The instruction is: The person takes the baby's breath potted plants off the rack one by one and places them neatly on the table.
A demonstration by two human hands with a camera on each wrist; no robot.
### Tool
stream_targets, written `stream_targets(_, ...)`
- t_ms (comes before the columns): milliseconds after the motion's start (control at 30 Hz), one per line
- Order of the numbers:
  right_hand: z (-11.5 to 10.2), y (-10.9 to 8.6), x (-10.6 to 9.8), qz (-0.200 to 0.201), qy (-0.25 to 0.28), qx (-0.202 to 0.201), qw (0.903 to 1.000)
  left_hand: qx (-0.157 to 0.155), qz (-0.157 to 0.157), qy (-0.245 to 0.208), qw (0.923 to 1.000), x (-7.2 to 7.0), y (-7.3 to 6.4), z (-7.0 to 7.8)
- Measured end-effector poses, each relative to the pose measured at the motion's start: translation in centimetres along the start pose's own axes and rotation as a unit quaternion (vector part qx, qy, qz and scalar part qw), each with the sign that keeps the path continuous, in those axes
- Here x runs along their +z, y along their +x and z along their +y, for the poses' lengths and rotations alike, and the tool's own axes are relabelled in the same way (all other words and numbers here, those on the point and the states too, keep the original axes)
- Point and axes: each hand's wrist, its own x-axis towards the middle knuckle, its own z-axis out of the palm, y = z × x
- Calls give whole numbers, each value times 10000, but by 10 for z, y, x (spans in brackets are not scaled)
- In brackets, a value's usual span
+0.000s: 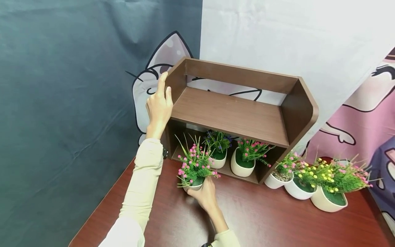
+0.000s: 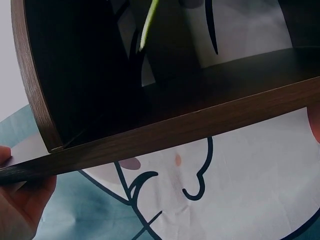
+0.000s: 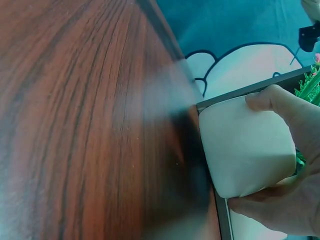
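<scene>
My right hand (image 1: 205, 193) grips a cream pot of pink artificial flowers (image 1: 195, 166), thumb and fingers round its sides. In the head view this potted plant overlaps the front left of the lower compartment of a brown wooden shelf (image 1: 231, 106). The right wrist view shows the pot (image 3: 245, 145) tilted sideways at the shelf's bottom edge. My left hand (image 1: 159, 106) holds the shelf's left side panel near the top. In the left wrist view, its fingers (image 2: 37, 195) and thumb lie on opposite faces of that panel (image 2: 165, 130).
Inside the lower compartment stand a blue-flowered plant (image 1: 218, 161) and a pink-flowered plant (image 1: 243, 163). Right of the shelf, a small pink plant (image 1: 276, 181), a yellow-flowered plant (image 1: 299, 188) and a larger pink plant (image 1: 328, 200) line the reddish-brown table (image 1: 262, 219). Printed curtains (image 1: 68, 103) hang behind.
</scene>
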Motion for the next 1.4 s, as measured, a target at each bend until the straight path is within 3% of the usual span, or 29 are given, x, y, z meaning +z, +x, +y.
stream_targets(433, 6, -29, -33, -4, -32, 229, 9997, 14, 10, 15, 10000, 1, 3, -2)
stream_targets(733, 22, -52, -57, 189, -268, 280, 9991, 42, 0, -52, 10000, 4, -1, 2)
stream_targets(1033, 35, -71, -80, 269, 54, 643, 9976, -101, 12, -70, 9999, -7, 2, -3)
stream_targets(1400, 68, -84, -123, 968, -730, 959, 9880, -139, 17, -62, 9999, -10, 3, -13)
